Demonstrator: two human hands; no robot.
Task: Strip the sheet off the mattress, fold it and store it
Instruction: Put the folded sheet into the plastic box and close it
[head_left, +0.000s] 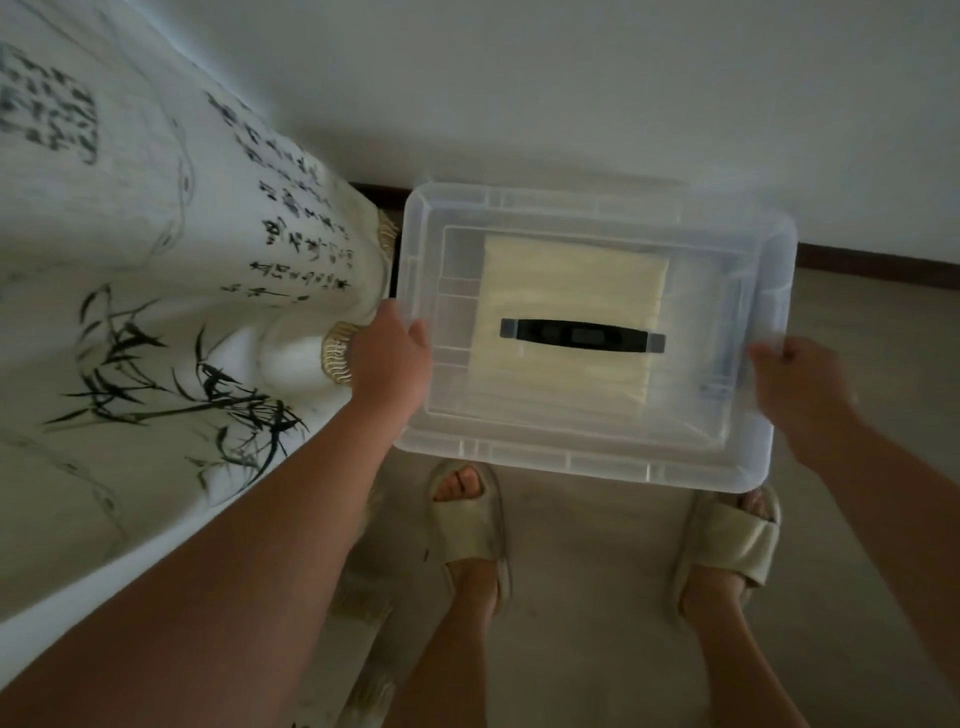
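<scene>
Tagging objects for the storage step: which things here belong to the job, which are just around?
Job:
- folded sheet, cream, seen through the lid
- clear storage box lid with black handle
- left hand and right hand, gripping the lid's short edges

Just around:
- printed bed cover with tassels
- slippers
- wall

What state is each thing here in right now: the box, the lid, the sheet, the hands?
Lid: held over the clear box.
Folded sheet: lying flat inside the box, seen through the lid.
Left hand: gripping the lid's left edge.
Right hand: gripping the lid's right edge.
Bedspread: draped over the bed.
</scene>
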